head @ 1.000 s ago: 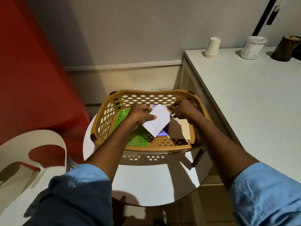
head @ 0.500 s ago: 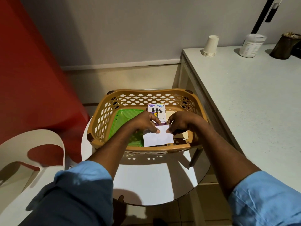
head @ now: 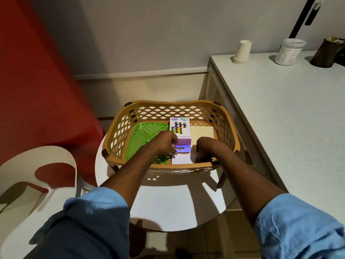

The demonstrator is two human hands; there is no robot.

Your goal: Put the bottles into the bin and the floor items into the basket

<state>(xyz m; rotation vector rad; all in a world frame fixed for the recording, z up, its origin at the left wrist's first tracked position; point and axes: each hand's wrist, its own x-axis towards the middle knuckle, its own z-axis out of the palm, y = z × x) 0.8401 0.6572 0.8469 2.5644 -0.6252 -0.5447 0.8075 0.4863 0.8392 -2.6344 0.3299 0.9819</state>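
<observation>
A tan lattice basket (head: 164,106) stands on a small round white table (head: 168,202). Inside lie a green plastic tray (head: 143,135) at the left, a white and purple product box (head: 180,130) in the middle and a beige card (head: 202,133) at the right. A white paper (head: 182,158) lies flat at the basket's near wall. My left hand (head: 165,143) pinches the paper's left edge. Over its right edge rests my right hand (head: 205,148), fingers curled down inside the basket. No bottle or bin shows.
A grey counter (head: 280,118) runs along the right, close to the basket; it carries stacked paper cups (head: 241,52), a white jar (head: 288,52) and a dark holder (head: 328,53). A white chair (head: 37,184) sits at lower left, a red panel (head: 37,81) behind it.
The white paper went from tilted above the basket to flat against its near wall. Both hands came down and toward me with it.
</observation>
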